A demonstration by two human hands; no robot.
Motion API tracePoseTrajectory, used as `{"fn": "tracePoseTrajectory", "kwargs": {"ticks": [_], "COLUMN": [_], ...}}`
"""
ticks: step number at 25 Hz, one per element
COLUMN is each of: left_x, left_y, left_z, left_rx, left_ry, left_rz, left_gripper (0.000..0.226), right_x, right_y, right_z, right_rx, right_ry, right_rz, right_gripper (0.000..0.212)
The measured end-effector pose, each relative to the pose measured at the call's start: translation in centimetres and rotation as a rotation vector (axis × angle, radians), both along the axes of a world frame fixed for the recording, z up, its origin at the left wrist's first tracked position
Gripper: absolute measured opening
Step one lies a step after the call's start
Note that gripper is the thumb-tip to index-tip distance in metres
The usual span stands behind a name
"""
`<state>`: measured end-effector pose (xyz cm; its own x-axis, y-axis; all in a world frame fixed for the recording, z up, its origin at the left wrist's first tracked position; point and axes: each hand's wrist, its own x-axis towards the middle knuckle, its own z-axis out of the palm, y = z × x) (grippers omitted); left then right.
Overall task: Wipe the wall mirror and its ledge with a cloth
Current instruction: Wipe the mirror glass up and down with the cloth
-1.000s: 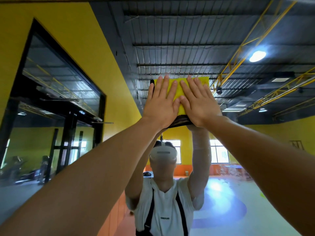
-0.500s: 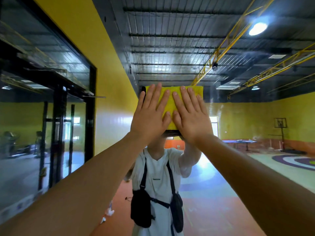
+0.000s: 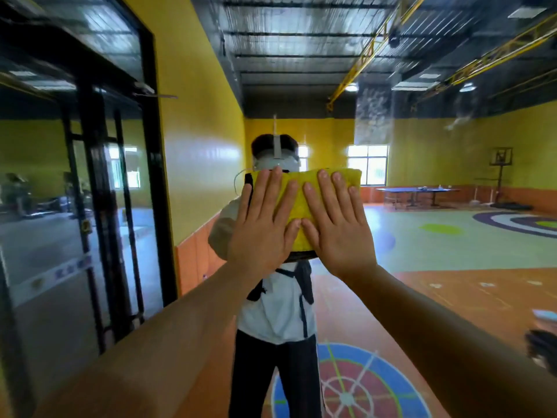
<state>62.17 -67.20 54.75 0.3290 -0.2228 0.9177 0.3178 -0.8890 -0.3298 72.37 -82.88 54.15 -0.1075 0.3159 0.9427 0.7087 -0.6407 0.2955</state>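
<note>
Yellow cloth (image 3: 298, 200) is lying flat against the wall mirror (image 3: 422, 242) at about head height, covering the face of the person's reflection (image 3: 277, 312). A dark edge of the cloth is showing just under the palms.

Both hands are pressing on it side by side: left hand (image 3: 262, 233) on the left half, right hand (image 3: 337, 233) on the right half. The fingers are straight, spread and pointing up, the thumbs nearly meeting at the middle. Nothing is being pinched; flat palms are pinning the cloth to the glass.

Judgement: a wiping pass on the glass is under way. The ledge is not in view, so it is probably waiting its turn.

Doing this pass well:
- Pressing evenly through both palms, so the cloth is sliding as one sheet and not bunching.
- Watching the top right corner, which is sticking out past the fingertips and is likely to fold over.
- Overlapping each stroke with the one beside it.
- Working towards the hazy streaked patch (image 3: 373, 113) up and right of the cloth; a fainter smear (image 3: 458, 122) is showing further right.

Outward: a black-framed glass door (image 3: 99, 182) is standing on the left. At the near right edge something dark and blurred (image 3: 542, 354) is showing; cannot tell what.
</note>
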Motion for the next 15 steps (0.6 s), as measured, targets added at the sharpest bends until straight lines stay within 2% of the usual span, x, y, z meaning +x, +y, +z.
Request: {"fn": "tracePoseTrajectory", "kwargs": {"ticks": [5,9,15], "left_x": [0.0,-0.5,-2.2], "left_y": [-0.2,-0.5,-0.4], "left_z": [-14.0,-23.1,-41.1], "left_rx": [-0.006,-0.013,-0.079], "left_ry": [0.097,0.125,0.289], "left_rz": [-0.043,-0.047,-0.067], "left_gripper": [0.068,0.074,0.085], "right_x": [0.0,-0.1,-1.2], "right_y": [-0.8,-1.4,-2.6], "right_z": [-14.6,-23.2,-41.1], "right_rx": [-0.073,-0.13,-0.261], "right_ry": [0.108,0.11,0.212], "right_rz": [0.015,0.0,0.028], "right_gripper": [0.06,0.065,0.076]}}
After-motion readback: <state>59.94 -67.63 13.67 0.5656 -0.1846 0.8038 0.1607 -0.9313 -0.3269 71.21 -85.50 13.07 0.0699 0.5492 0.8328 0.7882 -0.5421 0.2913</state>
